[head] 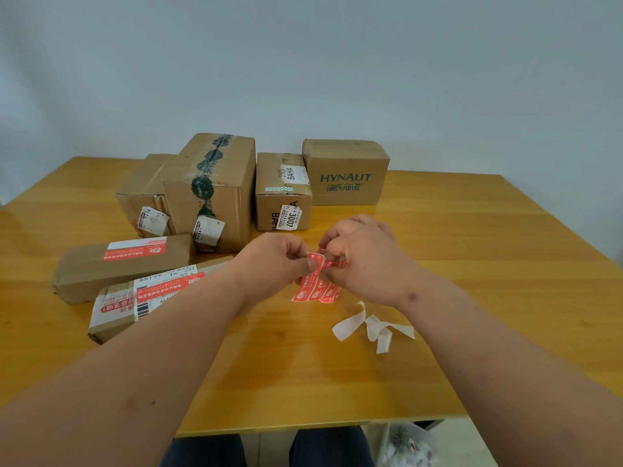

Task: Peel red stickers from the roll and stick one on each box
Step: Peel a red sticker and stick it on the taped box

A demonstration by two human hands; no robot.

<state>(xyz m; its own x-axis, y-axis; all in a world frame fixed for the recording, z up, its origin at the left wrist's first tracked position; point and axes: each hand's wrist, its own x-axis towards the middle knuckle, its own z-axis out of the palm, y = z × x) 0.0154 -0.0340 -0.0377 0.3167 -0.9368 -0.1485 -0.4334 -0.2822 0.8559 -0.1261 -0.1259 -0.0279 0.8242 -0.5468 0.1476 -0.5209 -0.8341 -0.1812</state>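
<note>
Both my hands meet over the middle of the wooden table (472, 237). My left hand (273, 261) pinches the strip of red stickers (317, 286), which hangs down toward the table. My right hand (365, 261) grips the strip's top edge with its fingertips. Two long flat boxes at the left, the near one (118, 315) and the one behind it (81, 274), each carry a red sticker on top. Behind them stand several boxes without red stickers: a low one (141, 193), a tall taped one (215, 183), a small BAHA box (281, 193) and a HYNAUT box (347, 173).
Curled white backing-paper scraps (371, 326) lie on the table just right of the strip. A plastic bag (408, 443) sits on the floor below the table's front edge. A plain wall rises behind the boxes.
</note>
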